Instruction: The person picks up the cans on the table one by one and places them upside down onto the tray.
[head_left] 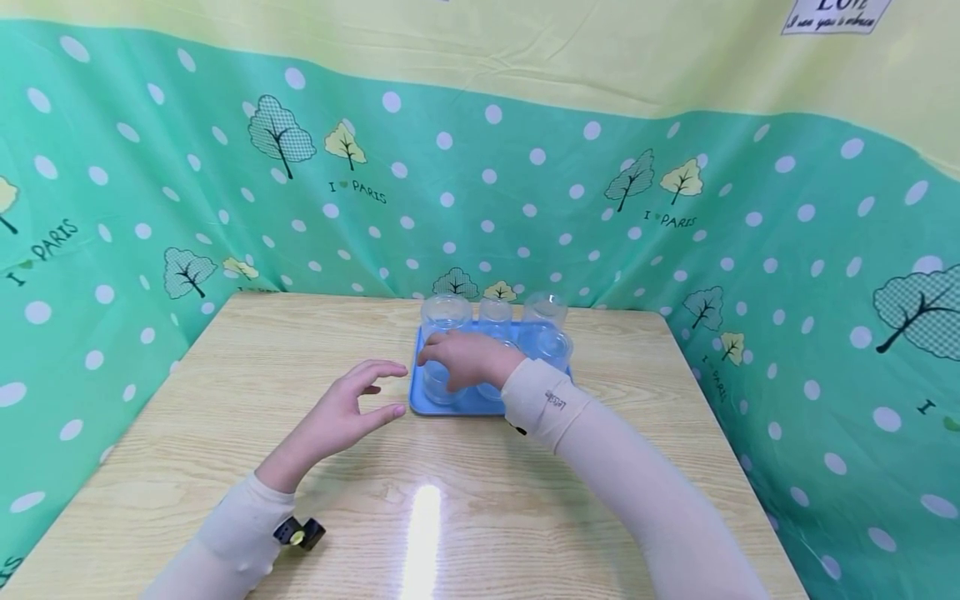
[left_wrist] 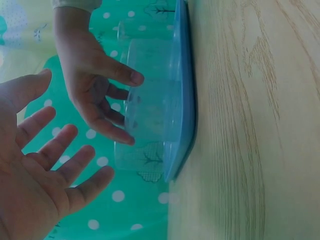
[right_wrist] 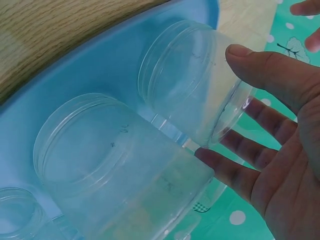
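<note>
My right hand (head_left: 474, 360) reaches down over a clear plastic jar (head_left: 441, 388) at the front left of a blue tray (head_left: 480, 410). In the right wrist view, thumb and fingers span the upper end of this jar (right_wrist: 182, 75), the thumb on one side and the forefinger on the other. The jar stands upright on the tray. Just left of the tray, my left hand (head_left: 347, 414) hovers with its fingers spread and nothing in them. In the left wrist view its fingers (left_wrist: 65, 172) are loosely parted, pointing towards the jars.
Several other clear jars stand on the tray, among them a wide one (head_left: 447, 310) at the back left, a narrow one (head_left: 495, 313) beside it and another (head_left: 546, 310) at the back right. Under the tray is a wooden table (head_left: 315, 333), with a patterned curtain (head_left: 525, 208) behind.
</note>
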